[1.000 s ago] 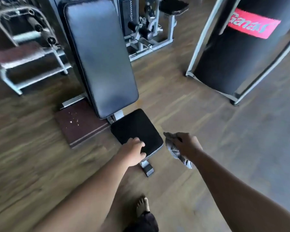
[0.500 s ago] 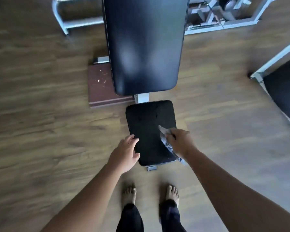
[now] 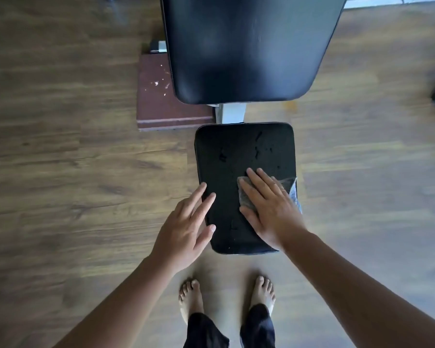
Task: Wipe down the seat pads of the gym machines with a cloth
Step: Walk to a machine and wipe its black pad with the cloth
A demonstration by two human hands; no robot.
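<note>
Two bare feet (image 3: 190, 297) of yours stand at six o'clock. Your left hand (image 3: 186, 229), fingers straight and spread, lies at the seat pad's (image 3: 236, 151) eight o'clock edge; your right hand (image 3: 269, 207) presses the grey cloth (image 3: 245, 195) flat at its four o'clock side. The back pad (image 3: 246, 46) sits at twelve
</note>
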